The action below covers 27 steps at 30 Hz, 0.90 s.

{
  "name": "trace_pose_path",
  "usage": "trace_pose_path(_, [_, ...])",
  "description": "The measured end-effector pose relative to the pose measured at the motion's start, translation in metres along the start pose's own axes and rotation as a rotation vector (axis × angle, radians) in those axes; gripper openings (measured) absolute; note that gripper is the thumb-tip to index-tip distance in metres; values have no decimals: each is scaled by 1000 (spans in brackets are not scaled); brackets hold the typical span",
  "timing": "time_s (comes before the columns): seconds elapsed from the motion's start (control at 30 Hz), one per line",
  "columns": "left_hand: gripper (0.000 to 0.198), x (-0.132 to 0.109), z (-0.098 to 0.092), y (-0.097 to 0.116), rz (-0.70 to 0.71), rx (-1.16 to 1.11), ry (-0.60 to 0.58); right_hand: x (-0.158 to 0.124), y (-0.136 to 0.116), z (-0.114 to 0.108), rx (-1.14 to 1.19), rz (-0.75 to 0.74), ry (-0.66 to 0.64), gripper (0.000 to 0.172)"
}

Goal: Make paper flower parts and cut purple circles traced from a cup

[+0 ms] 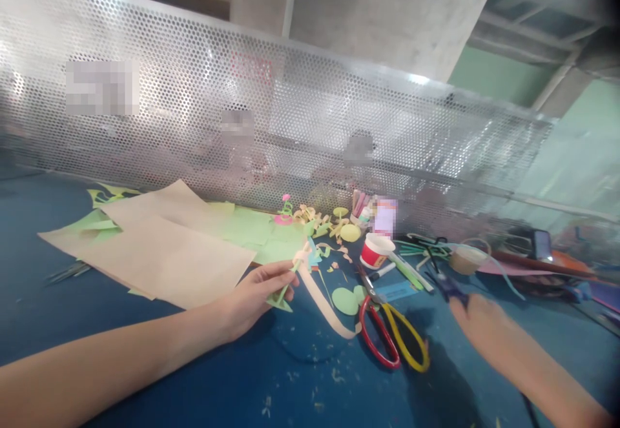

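My left hand (271,289) pinches a small paper flower piece with a green paper stem (279,299). A long peach paper strip (320,299) curls from its top down toward the scissors. My right hand (479,321), smeared by motion, is wrapped round a dark blue glue gun (453,289) that points away to the upper left, with a dark cord below the wrist. Between the hands lie scissors (382,325) with one red and one yellow handle, blades pointing away. Green paper discs (345,301) rest beside them.
Peach paper sheets (194,260) and green sheets (261,231) spread at left. A red and white paper cup (376,251), a small pink-topped paper flower (285,208) and paper curls stand behind. A phone (541,245) lies right. A perforated metal screen (300,105) borders the blue table.
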<state>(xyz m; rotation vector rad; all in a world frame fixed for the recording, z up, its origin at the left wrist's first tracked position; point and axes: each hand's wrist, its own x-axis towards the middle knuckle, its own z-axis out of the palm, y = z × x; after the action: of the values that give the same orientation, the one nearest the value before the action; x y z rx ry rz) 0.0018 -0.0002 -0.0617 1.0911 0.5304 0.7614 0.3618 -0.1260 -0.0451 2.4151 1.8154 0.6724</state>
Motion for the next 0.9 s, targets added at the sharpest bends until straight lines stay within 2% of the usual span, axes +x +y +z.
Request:
trace_pose_path(0.03, [15, 0, 1, 1, 2, 7, -14, 0, -1, -15, -9, 20, 4, 21])
trace_pose_path(0.1, [16, 0, 2, 3, -1, 19, -43, -3, -11, -46, 246, 93, 55, 15])
trace_pose_path(0.17, [17, -1, 4, 5, -12, 30, -59, -9, -33, -74, 369, 95, 40, 33])
trace_pose_path(0.23, [16, -1, 5, 7, -18, 35, -65, -19, -63, -95, 730, 5, -136, 47])
trace_pose_path(0.3, [16, -2, 5, 9, -21, 28, -74, -30, -93, -107, 964, -57, -211, 49])
trace_pose_path(0.37, [15, -2, 5, 9, -17, 9, -85, -40, -116, -111, 1094, -59, -265, 43])
trace_pose_path(0.47, [15, -2, 4, 9, -6, -19, -109, -44, -134, -112, 1155, -81, -324, 39])
trace_pose_path(0.67, [16, -6, 4, 10, 14, -4, -171, -40, -141, -115, 1158, -59, -378, 38])
trace_pose_path(0.9, [21, -11, 8, 15, 23, 34, -203, -42, -143, -117, 1096, -21, -380, 37])
